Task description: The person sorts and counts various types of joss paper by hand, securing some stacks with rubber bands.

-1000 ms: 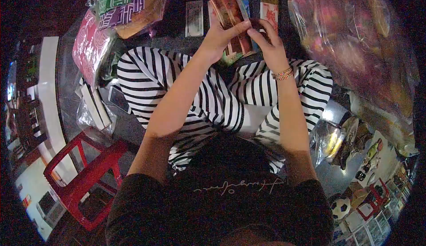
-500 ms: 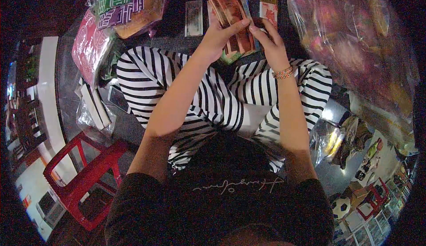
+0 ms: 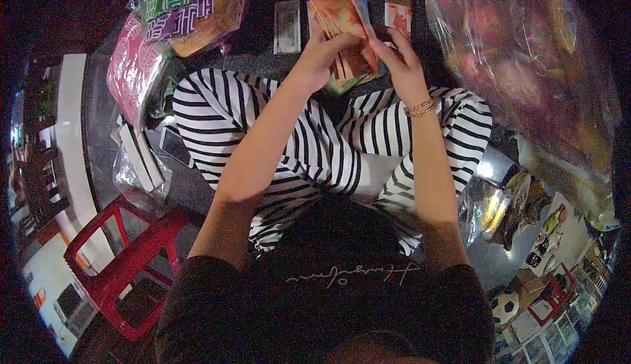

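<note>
A thick bundle of reddish-orange paper notes [image 3: 335, 12] is held in front of my crossed legs. My left hand [image 3: 322, 58] is wrapped round its left side, with the thumb across the notes. At the right edge, the fingers of my right hand [image 3: 399, 58] grip some bluish and red notes [image 3: 359, 9] that stand apart from the rest. A greenish note corner shows at the bottom. Left of the bundle lies a grey printed paper [image 3: 287, 27]; a red and gold paper [image 3: 397, 12] lies beyond my right hand.
Plastic-wrapped green, purple and pink packets [image 3: 177, 9] lie at the upper left. A large clear bag of pinkish items [image 3: 519, 62] fills the right. A red plastic stool [image 3: 125, 265] is at the lower left, a phone [image 3: 176, 146] by my left knee, a football [image 3: 505, 307] lower right.
My left thumb has moved down and left across the bundle. The notes on the left now fan flatter, showing a broader orange face, and the upright notes lean slightly differently.
</note>
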`<action>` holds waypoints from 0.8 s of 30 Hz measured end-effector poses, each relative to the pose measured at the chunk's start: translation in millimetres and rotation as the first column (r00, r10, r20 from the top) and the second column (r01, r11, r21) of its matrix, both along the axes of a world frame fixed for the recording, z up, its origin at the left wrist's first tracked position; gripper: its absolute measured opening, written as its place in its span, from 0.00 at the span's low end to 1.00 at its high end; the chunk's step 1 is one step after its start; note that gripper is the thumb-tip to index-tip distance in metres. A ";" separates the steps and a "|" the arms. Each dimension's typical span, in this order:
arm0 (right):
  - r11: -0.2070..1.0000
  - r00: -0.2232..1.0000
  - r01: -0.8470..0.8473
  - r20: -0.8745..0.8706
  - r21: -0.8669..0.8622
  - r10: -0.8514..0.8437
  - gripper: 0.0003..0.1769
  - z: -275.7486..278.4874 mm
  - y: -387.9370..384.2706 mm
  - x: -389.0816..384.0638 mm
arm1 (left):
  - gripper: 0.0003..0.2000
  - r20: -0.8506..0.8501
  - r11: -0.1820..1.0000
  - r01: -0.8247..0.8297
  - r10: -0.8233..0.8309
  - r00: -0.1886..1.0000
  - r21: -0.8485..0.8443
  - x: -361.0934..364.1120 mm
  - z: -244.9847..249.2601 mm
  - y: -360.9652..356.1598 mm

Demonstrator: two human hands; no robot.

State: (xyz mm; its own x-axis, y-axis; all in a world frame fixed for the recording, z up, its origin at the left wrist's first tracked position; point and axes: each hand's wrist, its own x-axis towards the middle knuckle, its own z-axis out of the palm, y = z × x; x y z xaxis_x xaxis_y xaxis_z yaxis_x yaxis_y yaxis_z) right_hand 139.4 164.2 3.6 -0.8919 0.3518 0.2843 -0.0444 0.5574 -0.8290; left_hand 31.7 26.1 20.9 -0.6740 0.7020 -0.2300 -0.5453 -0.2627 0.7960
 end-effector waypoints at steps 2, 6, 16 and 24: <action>0.999 0.998 0.032 0.050 -0.009 -0.031 0.21 17.7 -11.1 -1.8 | 0.12 0.026 1.000 -0.012 0.012 1.000 -0.002 0.0 -1.2 -0.9; 0.979 0.985 0.127 0.135 -0.160 -0.106 0.27 36.0 -19.1 -2.4 | 0.11 0.085 0.997 -0.066 0.070 0.994 -0.046 -0.5 -6.1 0.0; 0.986 0.999 0.044 0.021 0.161 -0.048 0.25 12.3 -10.5 -3.5 | 0.14 -0.038 0.999 -0.040 0.042 0.998 0.034 -0.6 -16.8 2.1; 0.990 0.997 0.011 0.078 0.137 -0.022 0.19 7.2 -5.1 1.3 | 0.17 -0.018 0.990 0.037 -0.035 0.999 0.137 -1.0 -20.6 -2.3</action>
State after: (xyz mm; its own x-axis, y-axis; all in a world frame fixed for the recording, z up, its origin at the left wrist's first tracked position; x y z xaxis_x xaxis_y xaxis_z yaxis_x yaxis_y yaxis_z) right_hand 140.7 159.1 10.8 -0.9079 0.3293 0.2594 0.0285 0.6659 -0.7455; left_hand 30.7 23.7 0.2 -0.6507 0.7499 -0.1194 -0.5441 -0.3507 0.7623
